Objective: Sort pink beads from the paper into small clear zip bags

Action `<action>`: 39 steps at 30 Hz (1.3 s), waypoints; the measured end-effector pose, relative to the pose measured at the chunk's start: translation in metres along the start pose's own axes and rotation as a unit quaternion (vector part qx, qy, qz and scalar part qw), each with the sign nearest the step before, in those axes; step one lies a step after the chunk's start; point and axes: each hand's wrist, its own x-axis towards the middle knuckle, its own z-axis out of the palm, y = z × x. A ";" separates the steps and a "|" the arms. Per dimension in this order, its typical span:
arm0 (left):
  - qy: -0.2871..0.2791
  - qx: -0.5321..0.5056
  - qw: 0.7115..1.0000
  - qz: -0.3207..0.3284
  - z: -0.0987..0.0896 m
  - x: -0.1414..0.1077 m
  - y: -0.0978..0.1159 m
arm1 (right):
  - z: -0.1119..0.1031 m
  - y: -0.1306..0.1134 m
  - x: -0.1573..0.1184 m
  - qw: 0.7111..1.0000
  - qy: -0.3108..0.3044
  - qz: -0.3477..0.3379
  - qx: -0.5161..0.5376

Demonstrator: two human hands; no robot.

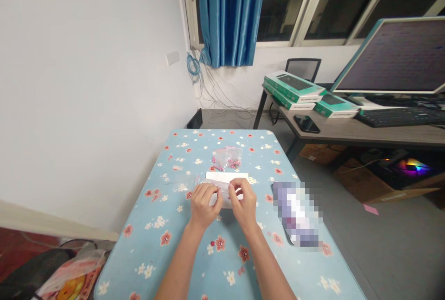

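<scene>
Above a white sheet or flat box (226,176) on the table, my left hand (205,202) and my right hand (243,200) face each other, thumbs and fingertips pinched. Between them is a small translucent plastic piece (222,186), perhaps a bag; both hands appear to grip its edges. Its contents are too small to make out. Just beyond lie clear bags (227,154) with pink-red beads. To the left of my left hand rests a flat clear zip bag (182,182). A single red bead (212,243) sits nearer to me, between my forearms.
The flowered blue tablecloth (158,221) covers the table. A phone-like object (295,214), blurred out, lies at the right edge. A white wall (86,82) borders the left. Another desk (347,130) on the right carries keyboard boxes (295,86), a phone (306,124) and a monitor (392,56).
</scene>
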 end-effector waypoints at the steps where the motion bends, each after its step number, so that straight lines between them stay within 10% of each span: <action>1: 0.002 -0.003 1.000 0.001 0.000 0.000 0.000 | 0.000 -0.001 0.000 1.000 -0.015 0.002 0.017; 26: -0.057 0.040 0.997 -0.030 0.004 -0.007 -0.012 | -0.001 -0.005 0.000 0.987 -0.148 -0.064 -0.014; 33: -0.098 0.050 0.993 -0.035 0.005 -0.006 -0.007 | 0.007 0.004 0.002 0.966 -0.159 0.106 0.176; 39: -0.089 0.020 0.990 -0.107 0.005 -0.005 -0.013 | 0.009 0.013 0.008 0.833 -0.011 0.365 0.416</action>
